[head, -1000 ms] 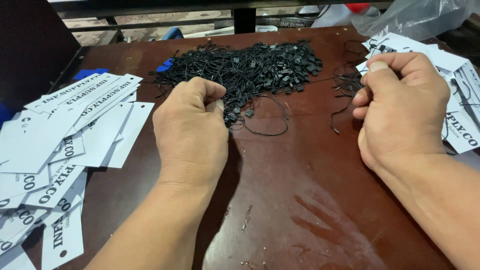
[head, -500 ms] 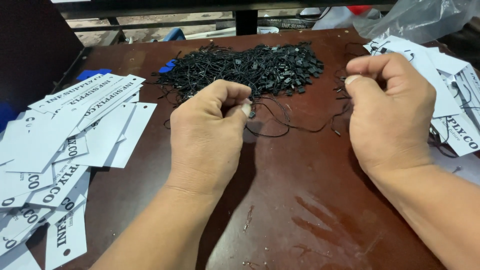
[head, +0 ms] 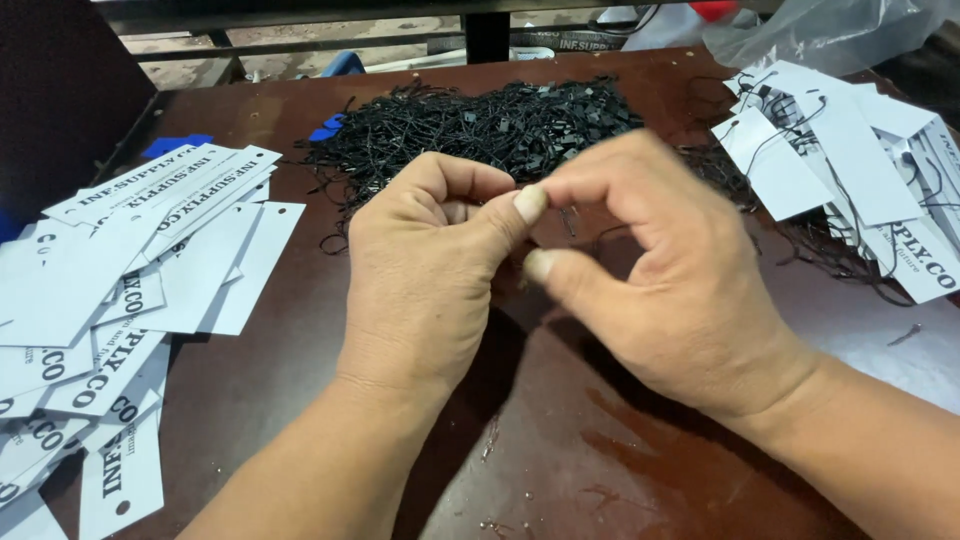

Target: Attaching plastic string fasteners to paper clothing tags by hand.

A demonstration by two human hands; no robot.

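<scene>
Over the middle of the dark brown surface (head: 300, 400), left hand (head: 425, 275) and right hand (head: 665, 275) meeting fingertip to fingertip. Left grip closed, thumb pressed to forefinger; right grip pinched alongside, whatever sits between too small to tell. Just behind, touching neither hand, heap of black string fasteners (head: 480, 125). Far left, fanned white tags (head: 130, 270); far right, strung tags (head: 850, 170).

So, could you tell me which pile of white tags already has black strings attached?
The pile of white tags on the right; black loops run through them, whereas the left pile shows bare punched holes.
</scene>
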